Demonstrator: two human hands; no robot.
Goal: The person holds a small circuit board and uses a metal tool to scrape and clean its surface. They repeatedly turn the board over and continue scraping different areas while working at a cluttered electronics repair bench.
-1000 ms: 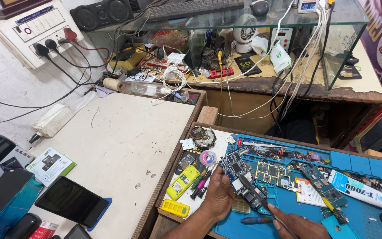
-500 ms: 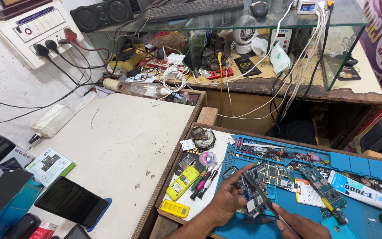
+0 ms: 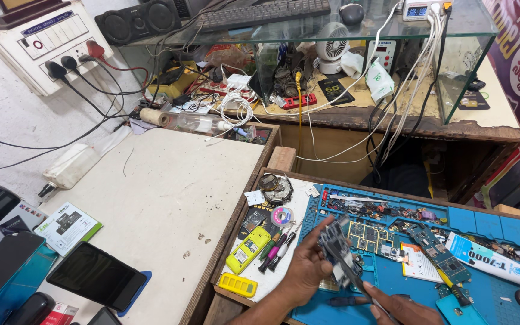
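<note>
- The left hand [image 3: 308, 268] is closed around a small phone board [image 3: 339, 250], lifted just above the blue mat [image 3: 489, 219].
- The right hand [image 3: 401, 307] pinches a thin tool [image 3: 365, 293] against the board, at the bottom edge of the view.
- Loose parts crowd the mat; the white table [image 3: 170, 186] to the left has open room.

the right hand [image 3: 405, 308] is cut off by the bottom edge, its grip unclear. the left hand [image 3: 306, 269] hides part of the circuit board [image 3: 340, 256], whose parts blur.
</note>
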